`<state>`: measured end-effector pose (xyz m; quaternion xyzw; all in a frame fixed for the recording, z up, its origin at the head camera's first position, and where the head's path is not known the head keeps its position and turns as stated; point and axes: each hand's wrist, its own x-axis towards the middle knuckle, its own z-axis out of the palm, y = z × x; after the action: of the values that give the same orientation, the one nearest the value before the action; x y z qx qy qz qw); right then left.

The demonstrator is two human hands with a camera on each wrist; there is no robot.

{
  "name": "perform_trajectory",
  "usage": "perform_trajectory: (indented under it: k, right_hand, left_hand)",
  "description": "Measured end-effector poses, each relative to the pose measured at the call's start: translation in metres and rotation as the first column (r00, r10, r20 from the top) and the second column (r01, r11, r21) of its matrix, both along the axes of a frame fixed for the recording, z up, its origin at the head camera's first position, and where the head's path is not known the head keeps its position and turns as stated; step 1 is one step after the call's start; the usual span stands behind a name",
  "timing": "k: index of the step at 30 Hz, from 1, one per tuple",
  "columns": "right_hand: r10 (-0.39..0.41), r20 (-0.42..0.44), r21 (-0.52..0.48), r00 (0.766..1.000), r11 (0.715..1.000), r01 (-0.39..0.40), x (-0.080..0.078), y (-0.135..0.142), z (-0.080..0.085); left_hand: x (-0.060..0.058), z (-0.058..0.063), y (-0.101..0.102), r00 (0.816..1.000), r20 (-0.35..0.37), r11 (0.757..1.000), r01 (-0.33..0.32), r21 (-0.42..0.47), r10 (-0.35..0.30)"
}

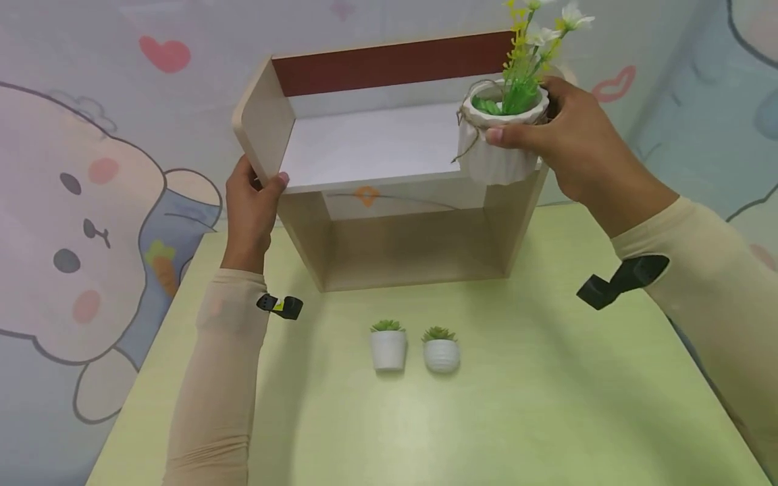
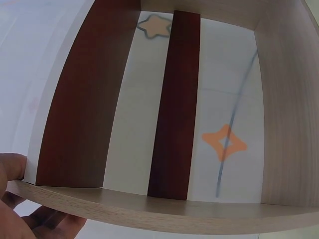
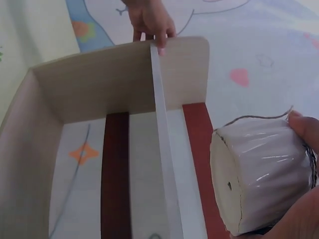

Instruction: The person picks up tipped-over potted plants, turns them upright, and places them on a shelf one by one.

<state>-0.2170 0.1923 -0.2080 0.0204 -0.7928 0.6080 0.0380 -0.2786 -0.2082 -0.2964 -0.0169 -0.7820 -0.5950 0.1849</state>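
Observation:
A white ribbed flowerpot (image 1: 501,152) with white and yellow artificial flowers and twine round its rim is held up by my right hand (image 1: 583,138), thumb in front and fingers behind. It hangs at the right end of a small wooden shelf (image 1: 389,177), in front of the white upper board. In the right wrist view the bottom of the flowerpot (image 3: 264,174) shows, tilted. My left hand (image 1: 252,209) grips the left side panel of the shelf, its thumb at the upper board's front corner; in the left wrist view only part of the left hand (image 2: 30,214) shows.
Two small white pots with green succulents, a straight-sided one (image 1: 387,351) and a rounder one (image 1: 442,356), lie on the pale green table (image 1: 377,432) in front of the shelf. A wall covering (image 1: 91,169) with cartoon prints stands behind and at the left.

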Motion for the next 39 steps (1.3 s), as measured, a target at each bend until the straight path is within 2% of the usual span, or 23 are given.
perform_trajectory:
  k: [5, 10, 15, 27, 39]
  right_hand:
    - [-0.023, -0.023, -0.106, 0.999, 0.994, 0.020, -0.024, -0.006, -0.004]
    - [-0.060, -0.041, -0.129, 0.997, 0.990, 0.055, -0.045, -0.009, -0.012]
    - [-0.067, -0.042, -0.150, 0.997, 0.987, 0.060, -0.057, -0.015, -0.019]
    - [-0.095, 0.041, -0.139, 0.995, 0.985, 0.100, -0.066, -0.020, -0.018]
    - [-0.090, 0.035, -0.134, 0.995, 0.987, 0.094, -0.067, -0.024, -0.024]
  left_hand:
    - [-0.001, -0.003, -0.001, 1.000, 0.007, 1.000, 0.002, 0.012, -0.002]
    - [-0.002, -0.006, 0.000, 1.000, 0.012, 1.000, 0.006, 0.008, -0.006]
    - [-0.002, -0.011, -0.004, 1.000, 0.019, 1.000, -0.010, -0.006, 0.011]
    - [-0.001, -0.006, -0.008, 1.000, -0.019, 1.000, -0.014, -0.002, 0.014]
    - [0.003, -0.005, -0.011, 1.000, -0.004, 1.000, -0.027, -0.012, 0.027]
